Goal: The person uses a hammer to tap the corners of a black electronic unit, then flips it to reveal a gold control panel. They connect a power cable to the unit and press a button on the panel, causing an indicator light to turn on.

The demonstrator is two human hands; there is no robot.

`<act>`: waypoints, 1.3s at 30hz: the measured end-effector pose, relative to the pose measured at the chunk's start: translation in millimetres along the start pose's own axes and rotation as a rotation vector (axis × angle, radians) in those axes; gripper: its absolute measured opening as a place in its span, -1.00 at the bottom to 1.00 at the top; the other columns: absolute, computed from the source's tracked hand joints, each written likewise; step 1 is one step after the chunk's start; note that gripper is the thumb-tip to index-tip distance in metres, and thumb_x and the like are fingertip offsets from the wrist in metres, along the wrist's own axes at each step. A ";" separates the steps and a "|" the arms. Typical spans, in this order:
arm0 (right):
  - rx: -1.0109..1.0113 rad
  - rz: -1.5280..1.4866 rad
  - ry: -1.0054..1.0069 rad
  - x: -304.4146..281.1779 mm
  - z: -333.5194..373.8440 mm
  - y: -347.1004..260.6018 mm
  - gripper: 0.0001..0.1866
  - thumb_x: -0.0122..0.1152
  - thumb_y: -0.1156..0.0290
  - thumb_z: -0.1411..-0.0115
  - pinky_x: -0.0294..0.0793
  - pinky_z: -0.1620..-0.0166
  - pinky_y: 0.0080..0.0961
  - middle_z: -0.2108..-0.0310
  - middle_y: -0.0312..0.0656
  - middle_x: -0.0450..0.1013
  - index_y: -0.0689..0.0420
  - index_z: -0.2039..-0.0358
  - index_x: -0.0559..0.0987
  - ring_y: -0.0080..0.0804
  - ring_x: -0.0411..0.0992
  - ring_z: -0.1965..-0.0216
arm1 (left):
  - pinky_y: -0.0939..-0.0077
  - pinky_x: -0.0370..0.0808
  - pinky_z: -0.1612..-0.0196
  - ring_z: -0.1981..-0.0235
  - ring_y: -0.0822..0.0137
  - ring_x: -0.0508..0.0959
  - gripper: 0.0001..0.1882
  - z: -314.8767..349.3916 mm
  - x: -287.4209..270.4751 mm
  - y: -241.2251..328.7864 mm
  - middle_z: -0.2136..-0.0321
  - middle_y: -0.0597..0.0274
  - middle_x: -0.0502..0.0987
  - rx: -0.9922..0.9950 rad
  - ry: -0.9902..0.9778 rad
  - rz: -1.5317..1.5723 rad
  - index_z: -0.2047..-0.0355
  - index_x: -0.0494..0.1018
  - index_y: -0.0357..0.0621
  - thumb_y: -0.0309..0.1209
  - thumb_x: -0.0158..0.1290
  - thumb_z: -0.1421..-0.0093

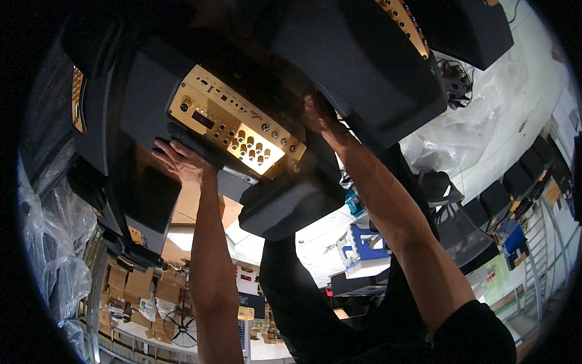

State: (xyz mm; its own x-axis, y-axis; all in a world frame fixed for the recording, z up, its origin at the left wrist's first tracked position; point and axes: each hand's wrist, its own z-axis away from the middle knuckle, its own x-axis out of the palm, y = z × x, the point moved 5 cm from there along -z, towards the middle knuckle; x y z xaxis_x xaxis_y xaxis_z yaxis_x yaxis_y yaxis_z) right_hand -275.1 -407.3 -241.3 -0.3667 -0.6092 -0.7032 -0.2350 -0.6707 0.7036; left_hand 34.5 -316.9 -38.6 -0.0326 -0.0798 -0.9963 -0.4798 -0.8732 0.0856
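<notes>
stacked black speaker cabinets fill the upper half of the view, w/ a workshop floor seen past them: cardboard boxes (136, 285) at lower left, clear plastic sheeting (51, 242) along the left rim, a blue and white box (364, 246) near centre, and more black cabinets (515, 182) lined up at right.

a black speaker cabinet (260, 151) w/ a gold control panel (236, 124) is held up at centre, tilted, panel side turned toward the camera. knobs and sockets are seen on the panel, lit brightly at its lower right corner.

left hand (179, 161) is pressed against the cabinet's lower left edge, just below the gold panel; fingers are spread and curled onto the black edge, gripping it. left forearm comes up from the bottom edge, nearly vertical.

right hand (316, 115) is placed at the cabinet's right side, in the dark gap between it and a second black cabinet (376, 67) above and to the right. its fingers are hidden in shadow behind the edge, so open or closed can't be told; contact w/ the cabinet side appears likely. right forearm runs diagonally from lower right.

another gold panel strip (403, 24) is seen on the upper cabinet, and one more (77, 100) at far left.
</notes>
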 end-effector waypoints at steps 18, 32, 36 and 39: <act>0.888 -3.069 -0.100 1.7 -20.2 49.7 -0.65 0.04 0.24 -0.27 0.44 0.17 -0.43 0.12 -0.26 0.33 0.10 -0.01 0.36 -0.50 0.34 0.21 | 0.05 -0.06 -0.35 -0.35 -0.07 -0.04 -0.23 1.4 2.0 3.8 -0.34 -0.16 -0.06 0.095 0.007 -0.038 -0.35 -0.01 -0.07 0.18 -0.61 -0.33; 0.971 -3.076 -0.244 30.2 -20.3 9.6 -0.64 -0.19 0.39 -0.38 0.37 -0.09 -0.29 -0.10 -0.05 0.31 0.15 -0.14 0.36 -0.32 0.32 -0.03 | 0.00 -0.05 -0.35 -0.34 -0.14 -0.02 -0.23 -0.1 -6.3 18.2 -0.35 -0.16 -0.13 -0.052 -0.040 0.102 -0.36 -0.04 0.02 0.20 -0.61 -0.31; 1.078 -3.349 -0.494 -58.2 -50.2 113.1 -0.58 -0.25 0.42 -0.38 0.30 -0.20 -0.25 -0.22 0.02 0.21 0.18 -0.23 0.25 -0.21 0.24 -0.19 | 0.00 -0.02 -0.35 -0.33 -0.15 0.01 -0.21 5.3 4.1 -16.3 -0.35 -0.14 -0.13 -0.084 -0.024 0.054 -0.36 -0.04 0.04 0.23 -0.63 -0.29; 0.729 -2.762 -0.518 -43.0 -36.3 112.4 -0.54 -0.26 0.47 -0.36 0.24 -0.24 -0.26 -0.26 0.03 0.13 0.19 -0.26 0.19 -0.16 0.18 -0.24 | 0.01 0.00 -0.34 -0.32 -0.14 0.03 -0.21 4.2 -11.2 18.6 -0.36 -0.12 -0.13 -0.114 -0.051 0.089 -0.36 -0.05 0.04 0.23 -0.63 -0.29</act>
State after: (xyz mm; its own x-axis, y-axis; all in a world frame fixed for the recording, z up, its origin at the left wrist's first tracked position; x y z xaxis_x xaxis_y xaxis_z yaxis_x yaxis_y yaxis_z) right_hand -253.1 -471.9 -135.7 0.7704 0.5448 0.3312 -0.1915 0.6932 -0.6948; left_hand 22.2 -330.3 -25.9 -0.1169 -0.1375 -0.9836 -0.3707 -0.9128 0.1716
